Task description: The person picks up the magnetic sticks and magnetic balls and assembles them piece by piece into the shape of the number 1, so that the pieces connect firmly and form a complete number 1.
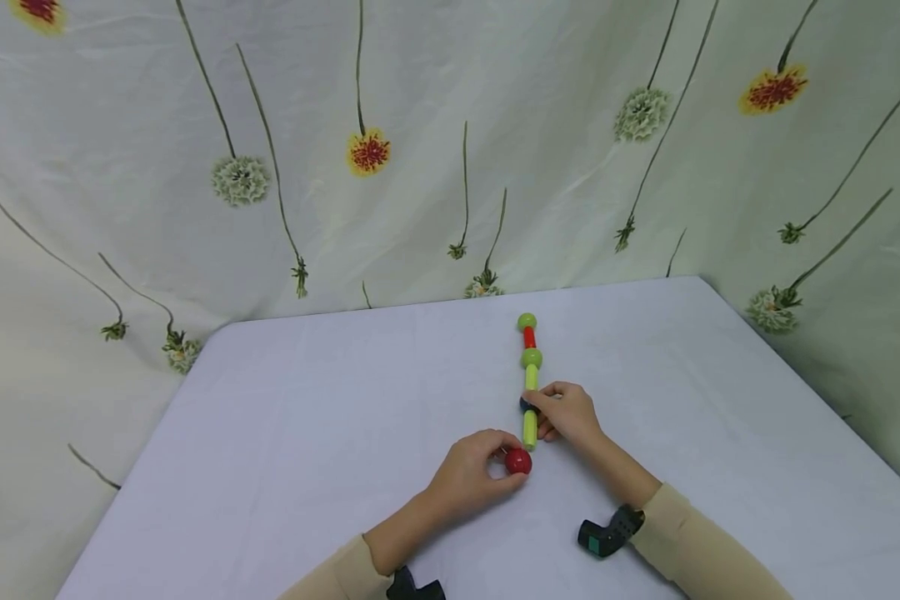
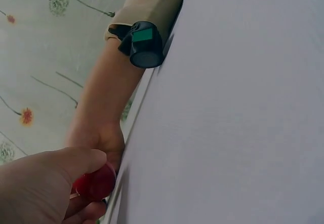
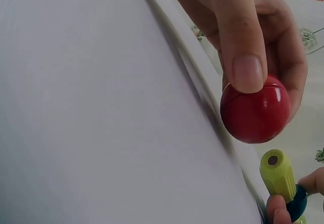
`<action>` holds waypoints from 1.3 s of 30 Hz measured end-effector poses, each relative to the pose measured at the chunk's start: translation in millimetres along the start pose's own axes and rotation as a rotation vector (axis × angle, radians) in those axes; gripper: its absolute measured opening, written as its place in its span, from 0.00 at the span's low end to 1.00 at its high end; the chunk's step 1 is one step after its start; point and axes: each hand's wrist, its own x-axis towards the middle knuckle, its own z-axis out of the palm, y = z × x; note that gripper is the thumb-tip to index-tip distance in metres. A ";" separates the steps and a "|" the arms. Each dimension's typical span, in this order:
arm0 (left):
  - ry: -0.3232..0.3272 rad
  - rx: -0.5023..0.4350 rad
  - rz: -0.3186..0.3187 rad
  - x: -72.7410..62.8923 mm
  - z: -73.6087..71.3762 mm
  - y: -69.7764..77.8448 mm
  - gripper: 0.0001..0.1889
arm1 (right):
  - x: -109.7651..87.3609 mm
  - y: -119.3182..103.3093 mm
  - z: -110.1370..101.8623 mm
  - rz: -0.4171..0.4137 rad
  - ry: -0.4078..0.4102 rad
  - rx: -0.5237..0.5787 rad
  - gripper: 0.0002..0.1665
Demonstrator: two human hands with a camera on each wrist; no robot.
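A line of toy balls and rods lies on the table, running away from me. At its far end a light green ball (image 1: 527,320) joins a short red rod (image 1: 529,337), then another green ball (image 1: 532,358) and a yellow-green rod (image 1: 531,377). My right hand (image 1: 573,414) pinches the dark blue ball (image 3: 298,204) after that rod. From it, a second yellow-green rod (image 1: 530,432) points toward me, with a dark round spot on its end face. Between thumb and fingers, my left hand (image 1: 465,477) grips a glossy red ball (image 3: 255,113), close to that rod end.
White cloth covers the table (image 1: 345,400). Behind it hangs a flower-printed curtain (image 1: 420,208). A black wrist camera (image 1: 609,533) is strapped at the right sleeve, another black wrist camera (image 1: 414,586) at the left.
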 end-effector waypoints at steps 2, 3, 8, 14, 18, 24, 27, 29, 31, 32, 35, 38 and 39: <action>-0.007 -0.002 -0.003 -1.1 1.1 -0.1 0.16 | 0.0 -0.1 0.0 0.003 -0.004 0.000 0.19; -0.011 -0.003 -0.005 -1.5 1.7 -0.4 0.16 | -0.1 -0.1 0.0 0.005 -0.005 0.000 0.19; -0.018 -0.026 -0.004 -2.4 5.6 0.3 0.17 | -0.9 -0.4 -0.1 0.003 -0.003 0.000 0.19; -0.008 -0.028 -0.007 -2.0 8.4 3.3 0.17 | -1.8 -0.8 -0.4 -0.001 0.000 -0.003 0.20; 0.004 -0.034 -0.022 -2.3 9.1 5.1 0.18 | -2.1 -0.6 -0.3 -0.005 -0.002 -0.002 0.20; 0.022 -0.059 -0.027 -3.0 10.7 5.0 0.18 | -2.5 -1.3 0.0 -0.009 -0.002 0.000 0.20; 0.042 -0.062 -0.019 -3.1 11.7 3.6 0.19 | -2.5 -0.7 0.0 -0.009 -0.002 0.001 0.20; 0.058 -0.059 -0.011 -3.0 12.6 2.1 0.19 | -2.1 -0.5 0.3 -0.008 -0.003 0.003 0.20; 0.067 -0.060 -0.008 -2.4 13.3 0.9 0.19 | -1.7 0.0 0.3 -0.007 -0.002 0.002 0.20; 0.069 -0.063 -0.010 -2.1 13.5 0.7 0.19 | -1.6 0.0 0.3 -0.007 -0.001 0.001 0.20; 0.069 -0.077 -0.026 -1.0 14.2 0.1 0.19 | -1.7 0.1 0.2 -0.007 0.000 0.001 0.20; 0.073 -0.085 -0.039 0.0 14.8 -0.1 0.20 | -2.1 0.1 -0.1 -0.009 0.001 0.000 0.20; 0.077 -0.082 -0.039 0.2 15.1 -0.3 0.20 | -2.4 0.1 -0.3 -0.011 0.001 0.000 0.20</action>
